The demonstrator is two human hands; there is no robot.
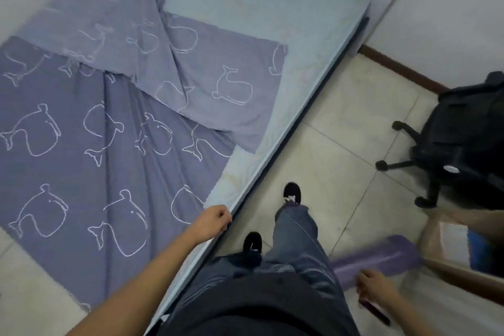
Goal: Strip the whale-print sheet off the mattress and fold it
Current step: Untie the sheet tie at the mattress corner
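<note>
Curling over the near edge of the mattress (272, 8), the left hand (214, 222) lies knuckles up exactly where the hem of the whale-print sheet (81, 144) meets that edge. Whether its fingers pinch the cloth or only hook the mattress cannot be told. The right hand (373, 289) hangs well apart from it, low beside the person's right leg, clamped on a dark, flat phone (375, 311) that is too blurred to show any marking.

No writing can be read. The sheet's print is white outline whales on grey-blue, and each black shoe (252, 244) bears a small white mark too smeared to make out.

The sheet spreads from the left hand away and to the left across the mattress. Its far part is turned back on itself, paler side up, leaving the pale mattress bare on the far and right sides.

On the tiled floor (341, 131), a purple roll (381, 256) lies just beyond the right hand. A cardboard box (441, 229) sits to its right, and farther off stands an office chair (409, 163) carrying a black backpack (469, 123).
</note>
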